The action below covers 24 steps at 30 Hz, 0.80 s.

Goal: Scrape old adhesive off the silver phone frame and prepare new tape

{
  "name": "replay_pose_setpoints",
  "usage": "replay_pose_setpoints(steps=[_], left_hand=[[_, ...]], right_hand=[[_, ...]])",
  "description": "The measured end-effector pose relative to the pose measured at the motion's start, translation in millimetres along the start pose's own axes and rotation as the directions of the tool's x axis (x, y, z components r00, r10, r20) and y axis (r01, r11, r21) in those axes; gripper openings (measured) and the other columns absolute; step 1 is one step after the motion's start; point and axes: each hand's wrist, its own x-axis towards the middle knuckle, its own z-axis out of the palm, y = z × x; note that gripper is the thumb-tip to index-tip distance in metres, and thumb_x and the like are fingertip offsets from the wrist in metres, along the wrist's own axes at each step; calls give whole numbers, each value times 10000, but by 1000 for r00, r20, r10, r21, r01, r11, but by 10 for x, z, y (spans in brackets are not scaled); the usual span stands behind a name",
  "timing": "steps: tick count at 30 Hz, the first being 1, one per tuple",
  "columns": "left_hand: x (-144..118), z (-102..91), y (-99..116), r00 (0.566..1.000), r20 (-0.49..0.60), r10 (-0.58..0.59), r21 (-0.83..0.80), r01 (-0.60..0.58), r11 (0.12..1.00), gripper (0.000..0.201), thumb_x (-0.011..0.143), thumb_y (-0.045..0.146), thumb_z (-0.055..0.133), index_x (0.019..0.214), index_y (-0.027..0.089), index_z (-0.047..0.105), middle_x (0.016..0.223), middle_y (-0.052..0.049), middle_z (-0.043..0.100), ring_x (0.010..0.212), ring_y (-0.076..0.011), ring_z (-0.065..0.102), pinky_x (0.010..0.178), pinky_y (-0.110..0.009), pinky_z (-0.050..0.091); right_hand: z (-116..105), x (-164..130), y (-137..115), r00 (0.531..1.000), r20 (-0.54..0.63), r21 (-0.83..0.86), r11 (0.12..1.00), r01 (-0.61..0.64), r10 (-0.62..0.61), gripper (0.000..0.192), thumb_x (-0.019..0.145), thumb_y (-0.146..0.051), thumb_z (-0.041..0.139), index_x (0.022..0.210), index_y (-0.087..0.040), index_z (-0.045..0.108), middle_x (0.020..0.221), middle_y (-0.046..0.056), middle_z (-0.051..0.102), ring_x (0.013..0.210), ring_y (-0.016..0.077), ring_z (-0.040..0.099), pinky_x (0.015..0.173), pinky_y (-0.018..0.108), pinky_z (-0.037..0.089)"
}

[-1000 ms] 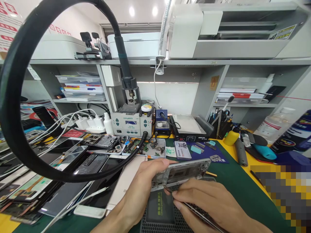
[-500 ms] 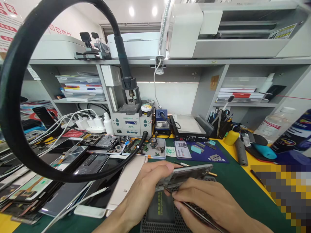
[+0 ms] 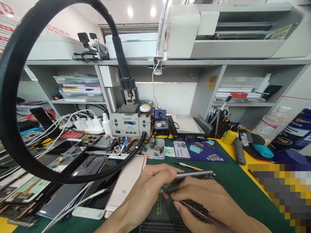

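On gold phone point(image 3: 125, 187): "mi" logo.

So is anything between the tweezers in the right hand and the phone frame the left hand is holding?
Nothing visible. The right hand brings the tweezers straight to the phone frame, which the left hand holds tilted above the black mat. The contact point itself is hidden by fingers.

A thick black hose point(image 3: 14, 97) loops across the left half of the view, ending at a grey hot-air station point(image 3: 127, 123) at 12 o'clock on the tabletop point(image 3: 238, 187). Just right of it stand a blue tip-cleaner stand point(image 3: 160, 120) and a black hot plate point(image 3: 188, 127). Stacked phone screens point(image 3: 60, 168) crowd 9 o'clock, a gold phone point(image 3: 125, 187) beside them. A yellow bottle point(image 3: 228, 137) and a pen holder point(image 3: 220, 124) sit at 2 o'clock.
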Motion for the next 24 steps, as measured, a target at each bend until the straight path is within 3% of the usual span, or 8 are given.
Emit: replay_pose_setpoints(steps=[4,12,15,18,19,21,22,24], left_hand=[[-3,11,9,1000,-3,-23,-6,23,1000,350,927,378,535,1013,179,810,940,-73,728,936,-263,591,782,-323,424],[11,-3,-18,1000,2,-2,2,2,1000,347,926,391,542,1000,173,802,896,-62,696,906,-247,584,777,-313,430],[11,-17,-31,1000,3,16,-19,-16,1000,321,922,406,577,1000,196,807,875,-36,696,880,-221,582,772,-289,433],[21,-23,-20,1000,26,13,-32,-12,999,320,926,389,573,1015,192,809,850,-26,707,827,-197,576,773,-280,429],[25,-23,-16,1000,30,8,-34,-7,999,325,924,388,572,1015,187,810,839,-27,709,819,-197,578,765,-280,428],[35,-21,-15,1000,24,1,-37,0,999,338,916,400,574,1017,180,810,836,-35,714,833,-209,590,750,-283,427],[39,-20,-19,1000,20,-3,-33,4,999,345,913,407,574,1019,178,810,847,-42,719,851,-218,598,748,-288,428],[44,-19,-30,1000,10,-8,-24,8,1000,362,912,425,573,1030,177,808,887,-58,732,887,-235,608,755,-300,434]], right_hand=[[-22,-3,-6,995,100,3,1000,-30,30,244,876,-35,593,978,-179,761,882,48,783,815,147,773,840,180,605],[-31,40,-13,984,165,20,998,-64,60,249,878,-26,561,902,-197,741,860,44,769,769,140,752,755,189,594],[41,-10,37,995,80,13,998,-62,61,263,837,-27,580,911,-219,744,858,26,780,780,150,766,774,179,597],[88,-27,60,986,-125,59,991,117,-109,280,813,-61,543,937,-235,725,821,21,791,712,155,774,669,159,601],[80,-17,52,986,-116,59,990,125,-118,277,829,-71,530,942,-239,720,820,19,788,705,152,770,664,162,598],[30,16,19,997,57,-23,999,-43,45,266,862,-59,546,951,-238,722,863,17,777,772,143,764,754,174,590],[-4,32,0,976,200,-53,996,-78,87,251,872,-53,571,911,-249,722,857,-1,768,769,123,754,751,158,578],[-63,52,-29,956,264,-74,991,-109,125,238,891,-57,581,909,-247,723,869,-4,759,788,113,745,770,163,568]])
